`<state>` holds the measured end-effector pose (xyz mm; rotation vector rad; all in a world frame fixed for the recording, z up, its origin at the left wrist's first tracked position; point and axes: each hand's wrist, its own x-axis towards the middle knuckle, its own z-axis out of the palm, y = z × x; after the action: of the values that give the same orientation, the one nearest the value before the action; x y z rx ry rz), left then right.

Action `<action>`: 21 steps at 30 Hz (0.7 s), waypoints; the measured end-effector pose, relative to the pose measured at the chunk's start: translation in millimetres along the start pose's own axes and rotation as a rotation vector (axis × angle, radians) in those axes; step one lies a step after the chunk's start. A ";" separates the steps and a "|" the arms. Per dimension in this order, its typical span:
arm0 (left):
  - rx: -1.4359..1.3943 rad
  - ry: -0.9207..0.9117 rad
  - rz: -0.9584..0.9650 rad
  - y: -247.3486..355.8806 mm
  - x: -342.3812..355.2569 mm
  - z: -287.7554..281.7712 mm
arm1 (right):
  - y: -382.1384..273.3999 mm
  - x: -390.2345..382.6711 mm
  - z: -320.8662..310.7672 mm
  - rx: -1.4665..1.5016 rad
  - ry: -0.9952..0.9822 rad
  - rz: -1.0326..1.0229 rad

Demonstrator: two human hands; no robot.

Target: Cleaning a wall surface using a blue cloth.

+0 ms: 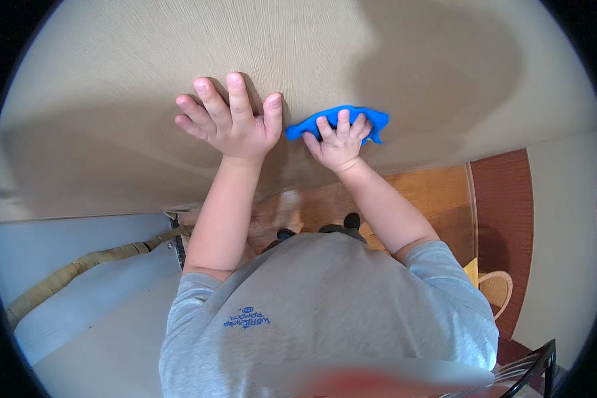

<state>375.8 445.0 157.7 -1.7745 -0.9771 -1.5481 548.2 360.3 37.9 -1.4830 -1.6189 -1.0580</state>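
My left hand (232, 119) is spread open against the beige textured wall (272, 46), holding nothing. To its right, my right hand (338, 142) presses a bright blue cloth (375, 121) against the wall with fingers apart and slightly bent over it. The cloth is bunched and reaches out past my fingers on either side.
Below, a wooden floor (418, 199) shows around my feet. A wrapped pipe (86, 265) runs along the pale surface at lower left. At right stand a reddish-brown panel (504, 212), a curved light wooden piece (504, 292) and a black wire rack (537, 365).
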 end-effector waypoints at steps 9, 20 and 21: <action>0.047 -0.028 0.067 -5.5 -0.7 -3.0 | 30.1 110.2 -42.1 0.015 0.143 0.211; 0.051 -0.061 0.036 -5.7 2.1 -6.4 | 2.6 27.6 -18.2 -0.024 -0.026 -0.012; 0.065 -0.068 0.009 -5.7 1.2 -6.2 | 17.7 41.1 -26.2 0.005 0.003 -0.014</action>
<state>367.7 443.3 159.6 -1.7938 -1.0387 -1.4430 560.4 354.7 88.0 -1.4681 -1.6311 -1.0629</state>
